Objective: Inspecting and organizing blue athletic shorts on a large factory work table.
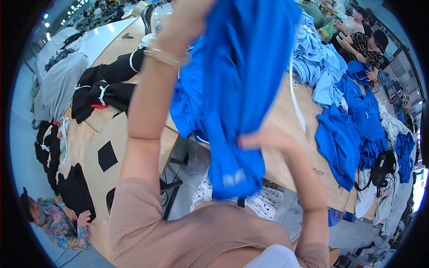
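A long bright blue garment (pixel 241 89) hangs in the air in front of me, blurred by motion; its exact kind is hard to make out. High at the upper edge, my left hand (pixel 190 20) grips its top, with the fingers partly hidden by the cloth and the frame's edge. A pale bracelet (pixel 165 56) circles that wrist. My right hand (pixel 266 139) is at the garment's lower right side, its fingertips against the cloth; motion smears them. Behind the hanging piece, more blue cloth (pixel 190 107) lies on the wooden table (pixel 286 165).
Light blue garments (pixel 313 58) are piled at the back right, with blue garments (pixel 357 120) nearer. Black bundles (pixel 111 94) tied with white strips lie left, by a beige cardboard sheet (pixel 96 149). Co-workers stand at the far right (pixel 364 47) and lower left (pixel 62 223).
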A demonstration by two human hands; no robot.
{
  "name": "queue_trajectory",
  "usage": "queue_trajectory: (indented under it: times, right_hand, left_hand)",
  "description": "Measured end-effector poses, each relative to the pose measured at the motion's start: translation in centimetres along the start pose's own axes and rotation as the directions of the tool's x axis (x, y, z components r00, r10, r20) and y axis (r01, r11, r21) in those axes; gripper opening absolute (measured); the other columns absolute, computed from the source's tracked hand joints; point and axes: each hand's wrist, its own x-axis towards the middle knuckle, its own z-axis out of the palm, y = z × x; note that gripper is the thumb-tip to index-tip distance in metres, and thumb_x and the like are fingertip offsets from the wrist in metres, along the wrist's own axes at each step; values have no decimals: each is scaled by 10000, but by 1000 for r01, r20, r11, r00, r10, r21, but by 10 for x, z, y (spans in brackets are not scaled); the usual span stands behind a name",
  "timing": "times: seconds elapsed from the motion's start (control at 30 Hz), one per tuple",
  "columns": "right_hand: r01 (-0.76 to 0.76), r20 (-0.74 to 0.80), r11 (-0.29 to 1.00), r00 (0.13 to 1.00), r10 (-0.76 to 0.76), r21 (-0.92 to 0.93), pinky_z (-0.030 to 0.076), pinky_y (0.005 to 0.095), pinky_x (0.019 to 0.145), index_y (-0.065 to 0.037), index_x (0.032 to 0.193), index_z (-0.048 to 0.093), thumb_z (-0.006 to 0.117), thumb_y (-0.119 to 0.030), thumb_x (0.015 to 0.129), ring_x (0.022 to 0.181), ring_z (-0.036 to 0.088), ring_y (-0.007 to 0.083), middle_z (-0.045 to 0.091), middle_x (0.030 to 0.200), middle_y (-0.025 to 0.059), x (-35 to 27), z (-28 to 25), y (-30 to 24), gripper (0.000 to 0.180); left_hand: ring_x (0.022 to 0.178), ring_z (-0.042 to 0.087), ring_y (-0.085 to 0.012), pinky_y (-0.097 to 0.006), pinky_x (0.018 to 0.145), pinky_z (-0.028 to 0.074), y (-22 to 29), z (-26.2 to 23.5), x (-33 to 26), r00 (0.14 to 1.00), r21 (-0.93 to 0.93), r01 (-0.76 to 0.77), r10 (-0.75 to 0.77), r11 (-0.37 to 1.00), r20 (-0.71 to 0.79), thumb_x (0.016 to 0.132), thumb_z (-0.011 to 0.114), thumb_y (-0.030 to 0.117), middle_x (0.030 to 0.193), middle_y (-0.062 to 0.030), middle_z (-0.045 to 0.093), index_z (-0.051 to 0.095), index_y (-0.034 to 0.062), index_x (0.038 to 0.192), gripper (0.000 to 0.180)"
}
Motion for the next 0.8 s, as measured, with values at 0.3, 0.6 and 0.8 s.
queue_trajectory:
  times: [0.3, 0.6, 0.8]
  right_hand:
    - [562, -122, 167, 117, -986, -810, 321, 516, 978, -174, 1267, 487, 644, -345, 775, 1161, 448, 299, 509, 1244, 97, 260, -102, -142, 544]
    - [-47, -164, 246, 862, -480, -968, 140, 668, 1043, -400, 1336, 419, 342, -373, 936, 1389, 179, 361, 225, 1507, 86, 332, -105, 3, 408]
    - [-48, -292, 384, 737, -609, -922, 201, 659, 1034, -219, 1408, 327, 450, -171, 879, 1390, 189, 335, 140, 1531, 98, 343, -116, -14, 545]
  left_hand:
    - [976, 579, -171, -288, 855, 468, 40, -52, -100, 940, 631, -180, 322, 754, -116, 686, 673, 20, 1075, -104, 589, 431, 4, 1278, 640]
    - [1003, 517, -309, -411, 936, 372, -143, -12, -244, 910, 828, 53, -368, 558, 190, 597, 630, 4, 1011, -123, 571, 587, 58, 1029, 437]
    - [1070, 501, -278, -400, 962, 360, -157, -22, -266, 942, 808, 39, -291, 589, 166, 682, 608, -4, 1096, -89, 553, 581, 83, 1059, 388]
